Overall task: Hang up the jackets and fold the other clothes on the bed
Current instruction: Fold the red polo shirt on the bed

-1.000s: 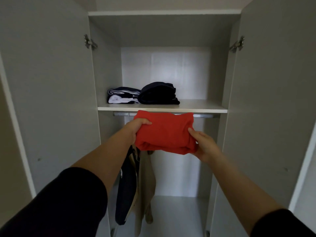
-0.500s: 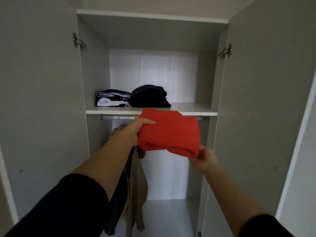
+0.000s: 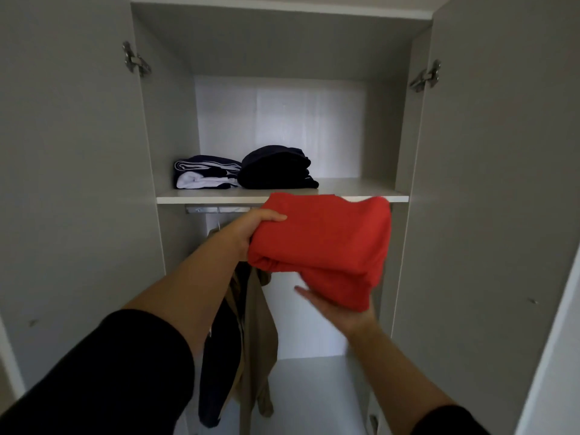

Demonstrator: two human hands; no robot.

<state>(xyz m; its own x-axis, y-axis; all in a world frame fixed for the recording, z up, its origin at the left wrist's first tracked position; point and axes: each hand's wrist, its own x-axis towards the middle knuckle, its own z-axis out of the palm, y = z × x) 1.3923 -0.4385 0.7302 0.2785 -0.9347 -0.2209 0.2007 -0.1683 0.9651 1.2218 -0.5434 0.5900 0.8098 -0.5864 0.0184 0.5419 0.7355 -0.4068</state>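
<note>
A folded red garment [image 3: 326, 243] is held up just below the front edge of the wardrobe shelf [image 3: 361, 198]. My left hand [image 3: 251, 229] grips its left end, thumb on top. My right hand [image 3: 339, 310] lies palm up under its sagging right lower corner, fingers fairly straight. On the shelf lie two folded piles: a navy-and-white one [image 3: 205, 174] at the left and a dark navy one [image 3: 277, 167] beside it. Below the shelf a dark jacket [image 3: 219, 365] and a beige jacket [image 3: 257, 350] hang from the rail [image 3: 216, 210].
Both grey wardrobe doors stand open, the left door [image 3: 72, 183] and the right door [image 3: 489, 199] flanking my arms. The right half of the shelf is bare. The pale wardrobe floor [image 3: 307, 394] shows below the jackets.
The red garment has moved right and closer to the shelf's right part. My right hand has slipped from its side to underneath it, and the garment's right end now droops.
</note>
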